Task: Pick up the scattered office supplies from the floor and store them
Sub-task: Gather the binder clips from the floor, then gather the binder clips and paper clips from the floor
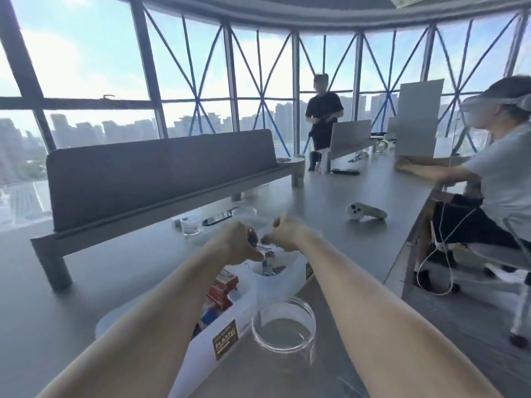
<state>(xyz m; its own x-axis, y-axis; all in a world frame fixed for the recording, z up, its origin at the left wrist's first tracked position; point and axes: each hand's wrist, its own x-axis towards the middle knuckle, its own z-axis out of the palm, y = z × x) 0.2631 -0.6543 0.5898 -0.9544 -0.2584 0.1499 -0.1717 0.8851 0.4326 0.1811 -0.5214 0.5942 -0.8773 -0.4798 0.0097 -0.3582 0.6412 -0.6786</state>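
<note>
Both my arms reach forward over a grey table. My left hand [237, 244] grips a bunch of small coloured binder clips [253, 239] above a white plastic container [275, 282]. My right hand [287, 234] is curled beside it and pinches something small and red between its fingers; the frame is too blurred to tell what. A few clips [268, 262] hang or fall below my hands into the container. A second, longer white container [212, 337] lies nearer to me, with red boxes [222, 288] and blue items inside.
An empty clear round jar [283, 328] stands at the front. A small clear cup [190, 224] and a phone [218, 218] sit further back, a white controller [365, 212] to the right. A grey desk divider [161, 173] runs across. A seated person [494, 179] and a standing person [323, 116] are nearby.
</note>
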